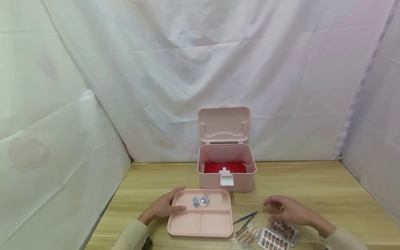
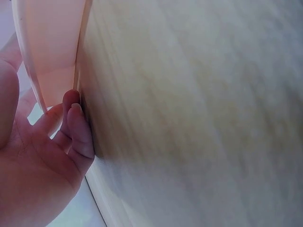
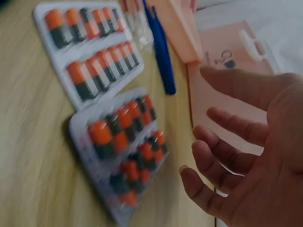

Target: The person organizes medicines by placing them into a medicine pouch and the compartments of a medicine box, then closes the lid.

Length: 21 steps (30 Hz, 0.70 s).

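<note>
My left hand (image 1: 162,205) holds the left side of a pink divided tray (image 1: 215,222), its thumb over the rim and the other fingers along the outer wall. In the left wrist view the fingers of that hand (image 2: 73,125) bend at the tray's (image 2: 54,52) edge. In the tray's back compartment lies a small round white item (image 1: 203,201) among blue and clear wrapping. My right hand (image 1: 289,210) hovers over two blister packs of capsules (image 1: 272,240), fingers loosely bent with nothing in them. The right wrist view shows orange-and-dark capsules in the packs (image 3: 125,146).
Behind the tray stands an open pink box (image 1: 206,181), lid raised, with a red pouch (image 1: 225,167) inside. Blue tweezers (image 1: 247,218) and several cotton swabs (image 1: 242,234) lie between tray and packs. White fabric (image 1: 175,86) hangs around the wooden table (image 1: 297,180).
</note>
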### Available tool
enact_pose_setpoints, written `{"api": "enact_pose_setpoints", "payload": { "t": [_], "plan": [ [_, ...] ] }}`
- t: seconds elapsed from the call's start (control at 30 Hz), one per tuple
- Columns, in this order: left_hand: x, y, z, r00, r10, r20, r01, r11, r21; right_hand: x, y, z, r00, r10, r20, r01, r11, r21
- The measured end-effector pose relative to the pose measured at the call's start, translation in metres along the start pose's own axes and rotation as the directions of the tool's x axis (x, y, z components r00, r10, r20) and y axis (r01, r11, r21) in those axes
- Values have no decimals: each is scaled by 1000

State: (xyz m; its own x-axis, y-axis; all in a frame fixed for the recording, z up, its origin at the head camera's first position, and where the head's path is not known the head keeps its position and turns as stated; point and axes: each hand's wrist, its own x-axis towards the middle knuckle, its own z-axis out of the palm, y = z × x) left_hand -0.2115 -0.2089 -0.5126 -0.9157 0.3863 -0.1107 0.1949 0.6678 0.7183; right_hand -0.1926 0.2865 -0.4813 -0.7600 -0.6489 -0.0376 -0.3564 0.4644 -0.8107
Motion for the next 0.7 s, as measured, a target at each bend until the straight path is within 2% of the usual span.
{"api": "enact_pose_setpoints", "payload": {
  "t": [0.23, 0.43, 0.7],
  "plan": [
    [2, -2, 0, 1000, -11, 3, 11, 1000, 9, -19, 24, -5, 995, -99, 29, 99, 995, 9],
    [2, -3, 1, 1000, -18, 7, 18, 1000, 1, -28, 35, -8, 994, -88, 70, 91, 995, -31],
    [2, 1, -1, 1000, -17, 14, 17, 1000, 0, -28, 37, -10, 992, -83, 92, 91, 992, -84]
  ]
}}
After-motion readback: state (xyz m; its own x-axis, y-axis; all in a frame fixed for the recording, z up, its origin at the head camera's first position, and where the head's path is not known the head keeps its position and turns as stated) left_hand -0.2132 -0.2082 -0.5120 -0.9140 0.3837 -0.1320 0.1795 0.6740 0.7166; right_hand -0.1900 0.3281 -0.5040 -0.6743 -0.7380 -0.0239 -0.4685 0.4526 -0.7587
